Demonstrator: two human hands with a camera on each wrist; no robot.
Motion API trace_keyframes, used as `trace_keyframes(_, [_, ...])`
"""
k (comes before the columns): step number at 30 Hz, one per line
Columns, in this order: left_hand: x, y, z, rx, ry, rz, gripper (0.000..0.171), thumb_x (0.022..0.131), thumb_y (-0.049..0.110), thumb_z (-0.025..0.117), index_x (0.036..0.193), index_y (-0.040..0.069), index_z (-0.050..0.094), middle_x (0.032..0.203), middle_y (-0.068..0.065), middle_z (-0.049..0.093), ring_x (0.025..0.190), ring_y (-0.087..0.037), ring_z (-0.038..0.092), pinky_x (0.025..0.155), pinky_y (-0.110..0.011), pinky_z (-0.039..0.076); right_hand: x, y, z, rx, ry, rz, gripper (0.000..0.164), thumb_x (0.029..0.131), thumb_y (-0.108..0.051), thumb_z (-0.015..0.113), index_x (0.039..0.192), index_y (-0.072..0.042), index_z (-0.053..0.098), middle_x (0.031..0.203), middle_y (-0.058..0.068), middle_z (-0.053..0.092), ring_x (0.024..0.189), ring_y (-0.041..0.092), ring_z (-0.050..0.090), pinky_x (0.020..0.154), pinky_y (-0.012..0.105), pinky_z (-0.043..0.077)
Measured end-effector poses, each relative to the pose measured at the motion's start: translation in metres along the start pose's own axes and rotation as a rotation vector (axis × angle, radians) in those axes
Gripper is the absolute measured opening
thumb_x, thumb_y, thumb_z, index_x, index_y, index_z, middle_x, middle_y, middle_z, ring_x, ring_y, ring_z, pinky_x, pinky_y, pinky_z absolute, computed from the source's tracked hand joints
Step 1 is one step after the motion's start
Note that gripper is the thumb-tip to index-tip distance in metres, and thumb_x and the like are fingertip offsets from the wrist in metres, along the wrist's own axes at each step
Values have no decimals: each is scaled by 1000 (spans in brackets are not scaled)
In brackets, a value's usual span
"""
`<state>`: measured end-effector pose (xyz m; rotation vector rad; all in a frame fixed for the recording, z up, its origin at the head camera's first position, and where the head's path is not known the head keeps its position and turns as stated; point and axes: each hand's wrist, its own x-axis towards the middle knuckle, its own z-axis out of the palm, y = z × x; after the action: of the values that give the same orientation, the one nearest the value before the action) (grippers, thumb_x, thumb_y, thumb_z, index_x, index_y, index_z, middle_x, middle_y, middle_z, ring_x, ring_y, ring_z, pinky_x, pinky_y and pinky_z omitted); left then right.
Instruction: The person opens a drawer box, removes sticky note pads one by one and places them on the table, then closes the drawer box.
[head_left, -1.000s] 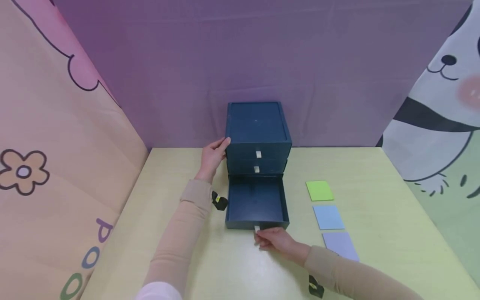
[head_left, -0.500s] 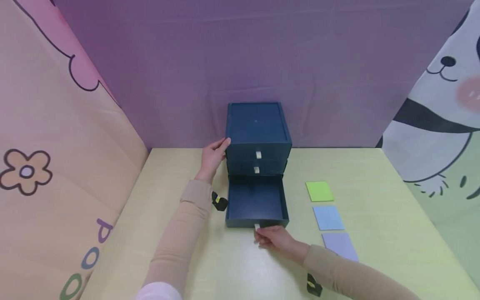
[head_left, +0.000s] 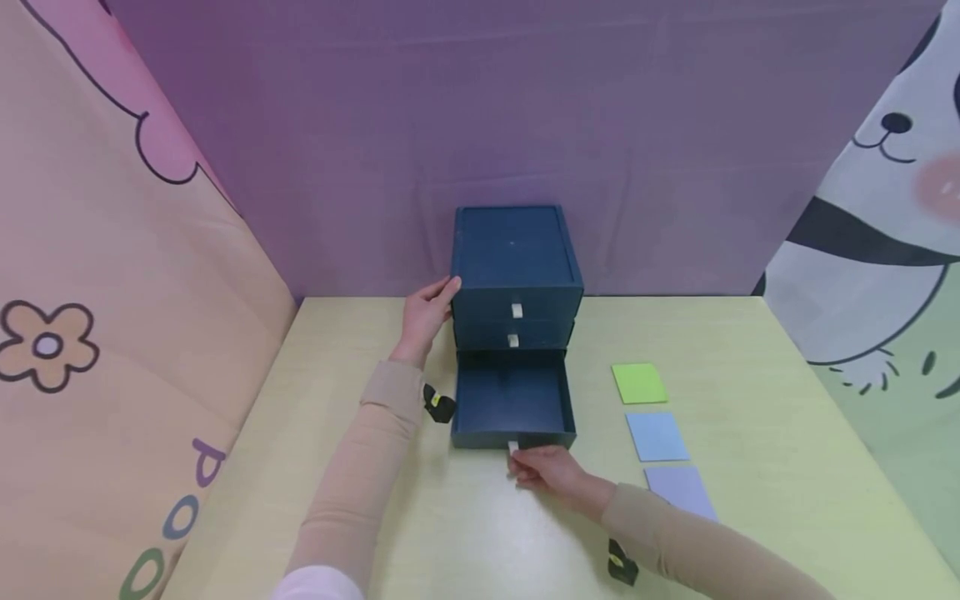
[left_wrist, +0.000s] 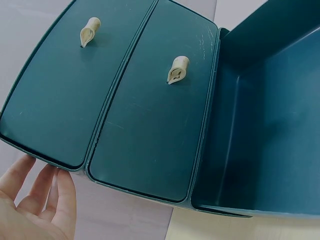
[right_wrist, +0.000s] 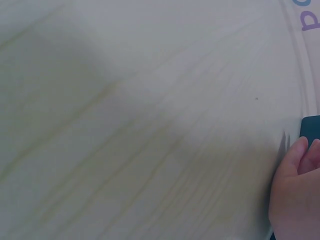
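Observation:
A dark blue drawer cabinet (head_left: 517,246) stands against the purple backdrop. Its bottom drawer (head_left: 480,440) is pulled well out and shows a bare inside, while the two drawers above are in, each with a pale pull tab. My right hand (head_left: 558,473) pinches the bottom drawer's pale tab (head_left: 513,447) from the front; only part of that hand (right_wrist: 295,192) shows at the right edge of the right wrist view. My left hand (head_left: 423,321) rests on the cabinet's left side near the top, its fingertips (left_wrist: 64,176) lying fairly straight against the wall in the left wrist view.
To the right of the drawer, a green square (head_left: 640,383), a light blue square (head_left: 657,436) and a lilac square (head_left: 682,492) lie in a row on the pale wooden table (head_left: 787,467). My right forearm partly covers the lilac one. Printed cloths hang at both sides.
The bottom drawer has slid slightly inward, toward the cabinet, with my right hand moving along on its tab. My left hand has stayed on the cabinet's side.

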<state>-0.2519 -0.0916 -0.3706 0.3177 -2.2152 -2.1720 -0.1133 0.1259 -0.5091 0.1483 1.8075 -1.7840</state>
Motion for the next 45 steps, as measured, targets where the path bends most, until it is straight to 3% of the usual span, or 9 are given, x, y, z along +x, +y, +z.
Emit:
trace_keyframes(14, [6, -6, 1, -3, 12, 2, 51, 85, 42, 64, 127, 15, 58, 137, -2, 52, 126, -19, 49, 99, -37, 48, 9, -5, -2, 25, 32, 34, 29, 92, -16, 57, 101, 10, 65, 72, -3, 68, 62, 3, 61, 66, 19, 57])
trace_keyframes(45, [5, -5, 1, 2, 8, -12, 51, 86, 42, 63, 129, 16, 57, 139, -1, 50, 128, -18, 47, 101, -36, 47, 25, -11, -5, 146, 58, 50, 28, 91, -12, 57, 106, 11, 63, 70, -3, 67, 66, 5, 63, 70, 22, 58])
